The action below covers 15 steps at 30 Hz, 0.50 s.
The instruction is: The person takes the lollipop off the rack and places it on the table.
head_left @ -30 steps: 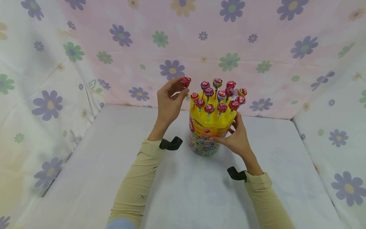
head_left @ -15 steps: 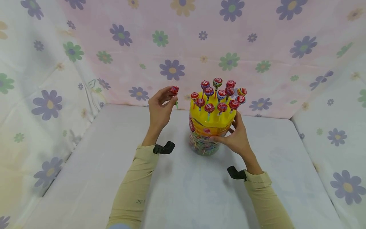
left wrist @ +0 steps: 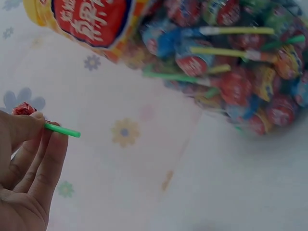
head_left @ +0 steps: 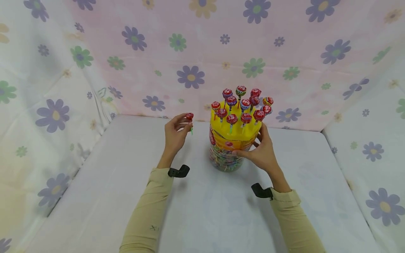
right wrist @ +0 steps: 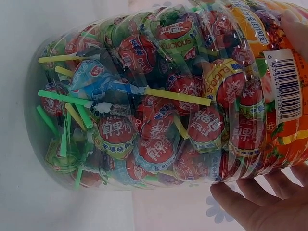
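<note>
My left hand [head_left: 175, 135] pinches a red-wrapped lollipop [head_left: 190, 116] by its green stick [left wrist: 62, 129], held off to the left of a clear plastic jar [head_left: 225, 160]. Thumb and fingers of my right hand [head_left: 262, 151] grip the jar's right side, around its orange label. Inside the jar, many wrapped lollipops [right wrist: 159, 151] show through the wall in the right wrist view. Its yellow lid [head_left: 223, 131] carries several upright lollipops [head_left: 232, 119], sticks down, in red, purple and green wrappers.
The jar stands on a white-covered table [head_left: 202, 214]. Behind it hangs a pink flowered cloth [head_left: 209, 52], and white flowered cloth walls [head_left: 53, 147] close in both sides. A black camera mount [head_left: 179, 171] sits on each wrist.
My left hand has moved left and down, away from the jar's lid, carrying the red lollipop. The right hand and the jar have stayed where they were.
</note>
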Motion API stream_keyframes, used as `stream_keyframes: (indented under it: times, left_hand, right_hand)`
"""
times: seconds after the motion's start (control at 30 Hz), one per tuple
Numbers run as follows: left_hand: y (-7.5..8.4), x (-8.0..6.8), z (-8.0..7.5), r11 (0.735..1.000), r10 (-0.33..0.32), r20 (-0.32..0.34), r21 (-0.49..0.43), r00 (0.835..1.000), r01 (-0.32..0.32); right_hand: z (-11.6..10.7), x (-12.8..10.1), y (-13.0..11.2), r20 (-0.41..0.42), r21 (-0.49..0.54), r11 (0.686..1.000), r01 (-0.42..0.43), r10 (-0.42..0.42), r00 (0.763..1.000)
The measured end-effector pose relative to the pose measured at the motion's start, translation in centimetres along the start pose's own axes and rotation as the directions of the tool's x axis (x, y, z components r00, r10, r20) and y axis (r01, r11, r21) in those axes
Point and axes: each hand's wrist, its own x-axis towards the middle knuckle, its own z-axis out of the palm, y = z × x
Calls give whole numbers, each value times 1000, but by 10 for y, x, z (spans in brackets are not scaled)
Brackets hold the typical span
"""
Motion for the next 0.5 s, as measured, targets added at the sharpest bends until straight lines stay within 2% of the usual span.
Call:
stream_keyframes:
  times: [0.17, 0.27, 0.5]
  left_hand:
    - [-18, -6, -5, 999, -43, 27, -19, 999, 43]
    - [-33, -9, -8, 995, -92, 34, -23, 995, 93]
    - [-62, -13, -13, 975, -217, 43, 51, 975, 215]
  right_hand:
    - [1, 0, -5, 6, -11, 1000, -17, 17, 1000]
    - [1, 1, -4, 7, -13, 1000, -21, 21, 1000]
    - [-1, 0, 0, 2, -19, 1000, -19, 19, 1000]
